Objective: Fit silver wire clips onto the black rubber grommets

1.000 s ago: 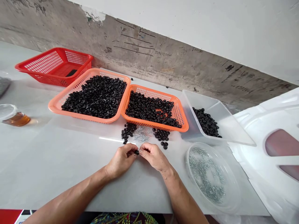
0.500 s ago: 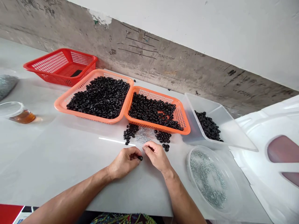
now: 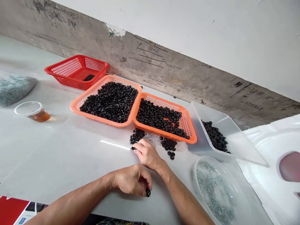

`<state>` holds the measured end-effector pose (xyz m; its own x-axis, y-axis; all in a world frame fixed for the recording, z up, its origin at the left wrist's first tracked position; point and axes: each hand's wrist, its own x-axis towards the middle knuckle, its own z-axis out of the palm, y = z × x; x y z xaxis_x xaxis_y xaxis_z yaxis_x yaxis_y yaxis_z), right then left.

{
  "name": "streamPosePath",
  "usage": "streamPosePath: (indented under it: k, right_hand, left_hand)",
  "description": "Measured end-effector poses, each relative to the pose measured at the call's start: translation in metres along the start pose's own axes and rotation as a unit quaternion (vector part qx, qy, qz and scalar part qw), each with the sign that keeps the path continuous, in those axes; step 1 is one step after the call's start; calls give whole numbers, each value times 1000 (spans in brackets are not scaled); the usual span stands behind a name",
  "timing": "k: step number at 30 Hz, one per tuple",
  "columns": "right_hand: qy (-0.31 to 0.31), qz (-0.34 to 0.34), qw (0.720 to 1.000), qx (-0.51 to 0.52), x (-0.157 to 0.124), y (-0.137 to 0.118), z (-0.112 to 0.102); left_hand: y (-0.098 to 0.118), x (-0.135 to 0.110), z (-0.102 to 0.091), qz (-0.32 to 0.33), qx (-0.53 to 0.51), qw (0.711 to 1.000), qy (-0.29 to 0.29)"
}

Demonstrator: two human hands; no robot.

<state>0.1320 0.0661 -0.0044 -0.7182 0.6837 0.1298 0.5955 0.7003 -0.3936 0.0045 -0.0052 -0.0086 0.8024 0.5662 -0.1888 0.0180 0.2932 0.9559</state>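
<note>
My left hand [image 3: 133,180] is closed near the front of the table, pinching a small round black rubber piece [image 3: 147,192] with a hole in its end. Farther forward, my right hand [image 3: 148,153] has thumb and fingertips together on a small black piece [image 3: 133,148] at the near edge of a pile of small black pieces [image 3: 137,135]. Beside that pile lie small shiny metal bits [image 3: 152,137], partly hidden behind my right hand. To their right is a group of black rings [image 3: 168,143].
Behind the piles stand two orange baskets of black pieces, the larger basket [image 3: 103,122] and the smaller basket [image 3: 192,134]. A red basket [image 3: 67,79] stands at back left. A clear bin [image 3: 243,153] and a round tub [image 3: 196,182] are right; a cup of amber liquid [image 3: 40,116] is left.
My left hand has come back towards me with its black piece. My right hand has reached left to the small black pieces and closed on one. The camera view has shifted left.
</note>
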Motion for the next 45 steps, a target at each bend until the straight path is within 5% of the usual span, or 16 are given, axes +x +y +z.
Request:
streamPosePath:
  k: [11,17,23,29,33,36,45]
  right_hand:
    - [-34,-40,992,-114,5,-6,10]
    - [60,18,995,82,-5,-6,-6]
    - [104,191,913,345,-37,-4,-35]
    - [141,247,794,537,-50,3,-17]
    - [130,264,756,585,-51,1,-12]
    - [118,260,762,580,-53,-1,-14]
    - [92,269,845,452,-57,-8,-23]
  left_hand:
    - [3,-2,-2,12,-9,1000,2]
    - [6,-1,-6,14,-64,998,19]
    - [10,2,-13,58,-168,968,177]
    - [2,8,-19,86,-220,939,248]
    - [1,10,-19,89,-244,929,264]
    - [1,12,-19,83,-244,925,278]
    - [-2,12,-18,73,-195,935,288]
